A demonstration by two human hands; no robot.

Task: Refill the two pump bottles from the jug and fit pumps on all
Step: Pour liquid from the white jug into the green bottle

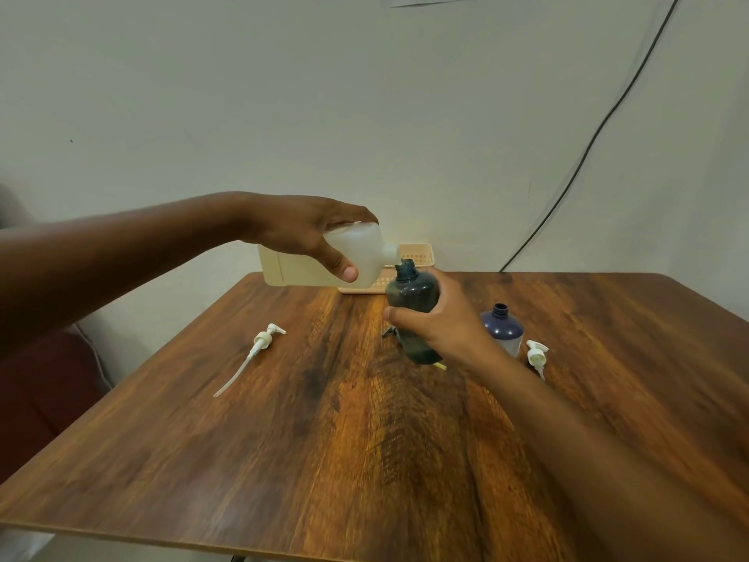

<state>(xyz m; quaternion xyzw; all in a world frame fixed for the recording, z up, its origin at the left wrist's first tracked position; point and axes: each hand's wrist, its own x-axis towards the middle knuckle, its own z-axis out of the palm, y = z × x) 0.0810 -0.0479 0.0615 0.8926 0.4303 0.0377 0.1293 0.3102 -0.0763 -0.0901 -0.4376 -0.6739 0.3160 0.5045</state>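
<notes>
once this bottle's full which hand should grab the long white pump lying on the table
Left, probably. The long white pump lies on the left hand's side, though that hand must first set down the jug. The right hand grips the dark bottle.

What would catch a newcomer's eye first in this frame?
The white jug, tipped on its side in the left hand, with its spout at the open neck of the dark bottle that the right hand grips mid-table. To the right stands a second, blue bottle, uncapped, with a white pump lying beside it; another pump lies on the table's left.
</notes>
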